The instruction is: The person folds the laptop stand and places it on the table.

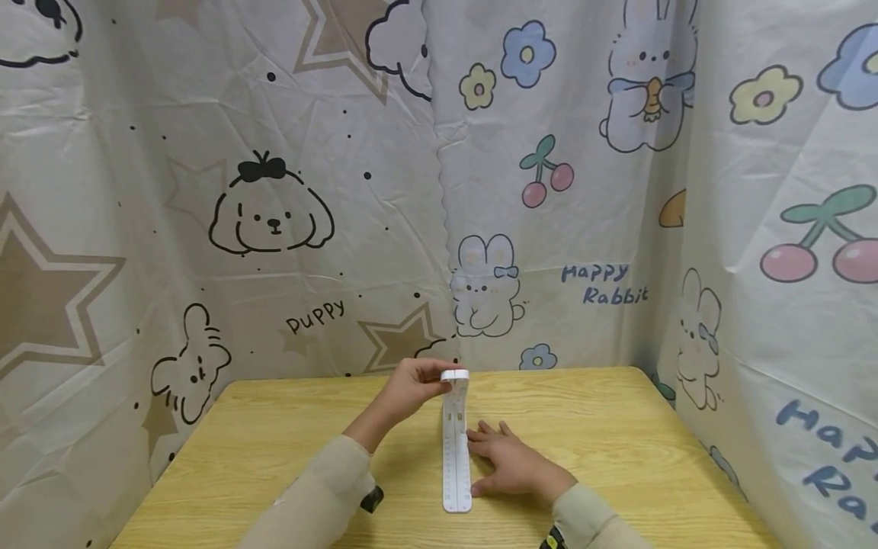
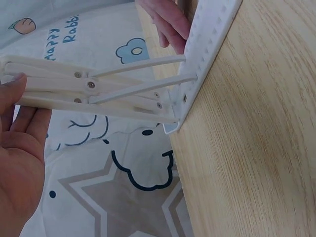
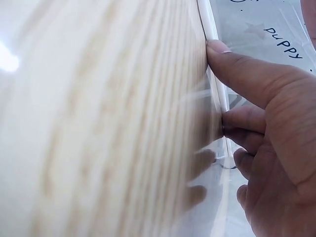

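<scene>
A white folding laptop stand (image 1: pixel 456 465) stands on the table, its long base flat and its upper part raised at the far end. My left hand (image 1: pixel 406 390) pinches the top of the raised part, thumb on one face and fingers behind, as the left wrist view shows. Two thin struts (image 2: pixel 140 89) run from that raised part (image 2: pixel 54 86) to the slotted base (image 2: pixel 210 42). Beside the base on its right, my right hand (image 1: pixel 514 461) lies low with fingers spread. Its thumb and index fingertip touch the base's edge in the right wrist view.
The wood-grain table (image 1: pixel 288 442) extends on both sides of the stand. Behind it and along the sides hang pale curtains (image 1: pixel 384 221) printed with puppies, rabbits, stars and cherries. Dark bands (image 1: pixel 373 499) show near the sleeve cuffs.
</scene>
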### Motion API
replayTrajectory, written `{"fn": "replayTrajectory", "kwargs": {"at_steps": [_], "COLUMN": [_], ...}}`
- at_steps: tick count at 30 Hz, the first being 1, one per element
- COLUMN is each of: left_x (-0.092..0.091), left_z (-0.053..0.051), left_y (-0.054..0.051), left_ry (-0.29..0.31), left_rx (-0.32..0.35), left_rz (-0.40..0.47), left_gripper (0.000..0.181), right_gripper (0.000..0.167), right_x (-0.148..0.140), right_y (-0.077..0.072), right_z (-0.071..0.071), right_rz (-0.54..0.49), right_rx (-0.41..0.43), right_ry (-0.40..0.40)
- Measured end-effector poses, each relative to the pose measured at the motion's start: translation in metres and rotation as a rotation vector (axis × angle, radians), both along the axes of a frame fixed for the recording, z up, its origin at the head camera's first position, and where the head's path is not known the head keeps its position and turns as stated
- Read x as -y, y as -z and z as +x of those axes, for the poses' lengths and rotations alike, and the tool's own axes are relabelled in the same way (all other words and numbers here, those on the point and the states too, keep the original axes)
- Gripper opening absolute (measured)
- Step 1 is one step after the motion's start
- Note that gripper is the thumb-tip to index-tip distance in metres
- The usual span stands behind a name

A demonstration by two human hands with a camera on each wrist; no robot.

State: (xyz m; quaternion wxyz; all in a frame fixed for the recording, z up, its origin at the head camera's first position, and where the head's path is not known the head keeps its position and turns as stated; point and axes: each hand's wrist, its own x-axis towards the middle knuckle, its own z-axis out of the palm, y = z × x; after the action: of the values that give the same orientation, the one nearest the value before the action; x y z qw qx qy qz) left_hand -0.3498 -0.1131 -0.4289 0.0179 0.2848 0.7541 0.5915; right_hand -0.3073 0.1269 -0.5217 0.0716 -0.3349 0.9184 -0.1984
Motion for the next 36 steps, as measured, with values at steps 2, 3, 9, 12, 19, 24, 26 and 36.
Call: {"fn": "replayTrajectory", "kwargs": {"at_steps": [2, 3, 9, 12, 19, 24, 26, 36], "left_x": [-0.002, -0.003, -0.006, -0.007, -0.006, -0.001, 0.001, 0.015], "left_z": [0.001, 0.002, 0.006, 0.008, 0.013, 0.013, 0.014, 0.012], "left_y": [0.000, 0.000, -0.002, -0.001, 0.005, 0.012, 0.016, 0.040], "left_ry": [-0.008, -0.015, -0.046, -0.058, -0.105, -0.142, -0.182, -0.278], "left_rx": [0.005, 0.008, 0.019, 0.022, 0.035, -0.021, -0.034, -0.007], "left_rz": [-0.001, -0.007, -0.035, -0.040, -0.093, -0.100, -0.107, -0.153], "left_gripper": [0.030, 0.030, 0.029, 0.030, 0.034, 0.039, 0.041, 0.040], "right_gripper": [0.082, 0.082, 0.079, 0.077, 0.072, 0.070, 0.067, 0.042], "right_x": [-0.001, -0.002, -0.006, -0.007, -0.011, -0.010, -0.010, -0.013], "right_y": [0.000, 0.000, -0.001, -0.002, 0.000, -0.002, -0.003, -0.003], "right_z": [0.000, 0.001, 0.001, 0.001, -0.004, -0.008, -0.010, -0.029], "right_rz": [-0.008, -0.014, -0.041, -0.057, -0.081, -0.122, -0.151, -0.306], "right_rx": [0.002, 0.007, -0.001, -0.006, 0.003, 0.014, 0.032, 0.037], "right_ry": [0.000, 0.001, 0.001, -0.007, 0.026, 0.092, 0.126, 0.211]}}
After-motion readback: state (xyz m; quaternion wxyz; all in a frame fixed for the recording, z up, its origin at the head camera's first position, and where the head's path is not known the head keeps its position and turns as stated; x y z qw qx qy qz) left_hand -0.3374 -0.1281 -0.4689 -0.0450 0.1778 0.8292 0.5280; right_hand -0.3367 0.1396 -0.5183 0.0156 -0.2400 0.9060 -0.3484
